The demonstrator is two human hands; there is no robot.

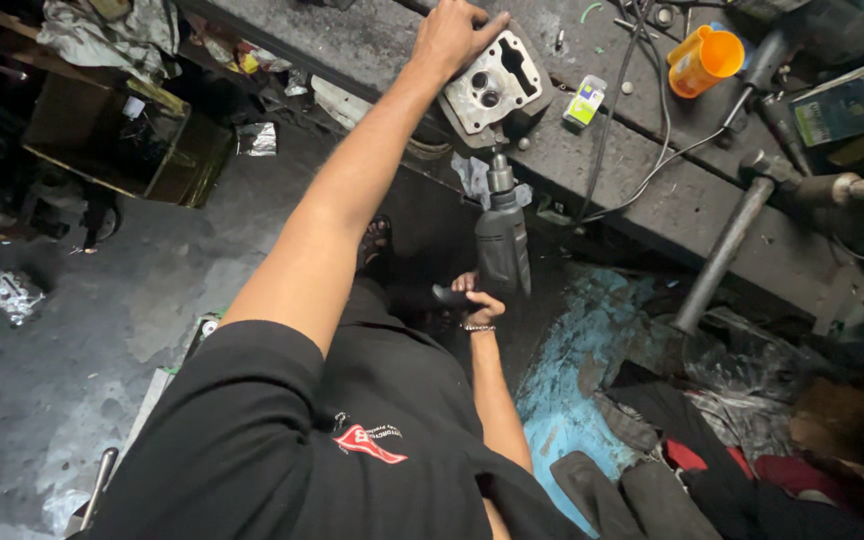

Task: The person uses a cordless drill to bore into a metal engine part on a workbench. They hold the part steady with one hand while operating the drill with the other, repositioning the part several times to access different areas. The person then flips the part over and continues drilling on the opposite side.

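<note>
Cylinder head [497, 82] under left hand [449, 37]; drill [501, 238] in right hand [480, 303].

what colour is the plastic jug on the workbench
Orange; the jug stands at the bench's far right in the head view.

Grimy repair workshop: cluttered workbench [652, 190], tools.

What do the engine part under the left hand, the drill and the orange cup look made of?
Engine part: apparently cast aluminium, dull silver-grey, machined ports. Drill: dark grey body, likely plastic, with a bare metal chuck. Orange cup: smooth, bright, probably plastic.
</note>
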